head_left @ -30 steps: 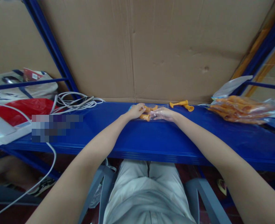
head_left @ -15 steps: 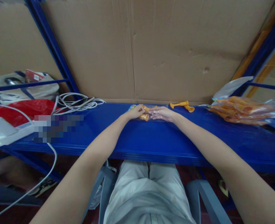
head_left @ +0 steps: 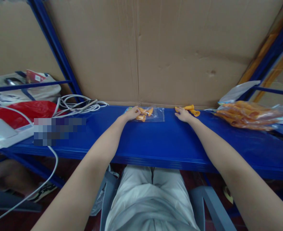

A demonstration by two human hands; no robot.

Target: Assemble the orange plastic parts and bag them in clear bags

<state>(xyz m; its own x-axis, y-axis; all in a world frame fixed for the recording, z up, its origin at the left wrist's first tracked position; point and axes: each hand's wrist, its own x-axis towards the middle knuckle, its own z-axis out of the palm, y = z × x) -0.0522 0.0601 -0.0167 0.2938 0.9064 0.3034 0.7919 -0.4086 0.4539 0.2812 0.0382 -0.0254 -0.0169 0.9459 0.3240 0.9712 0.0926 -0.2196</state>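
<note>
A clear plastic bag (head_left: 158, 115) lies flat on the blue table, with several orange trumpet-shaped plastic pieces (head_left: 141, 118) inside its left part. My left hand (head_left: 132, 113) is closed on the bag's left end, where a bit of coloured print shows. To the right, my right hand (head_left: 183, 115) reaches over the near end of the loose orange trumpet-shaped pieces (head_left: 194, 112). Its fingers are apart and touch or nearly touch one piece; nothing is lifted.
A bulging clear bag of orange pieces (head_left: 249, 115) lies at the right. Coiled white cables (head_left: 80, 106), a red plastic bag (head_left: 33, 110) and a white power strip (head_left: 13, 136) occupy the left. A cardboard wall (head_left: 170, 57) rises behind the table. Another person's leg (head_left: 9, 175) shows below left.
My right hand has come out of the clear bag and moved right to the loose orange pieces. My left hand has shifted slightly left with the bag, which now lies flat.
</note>
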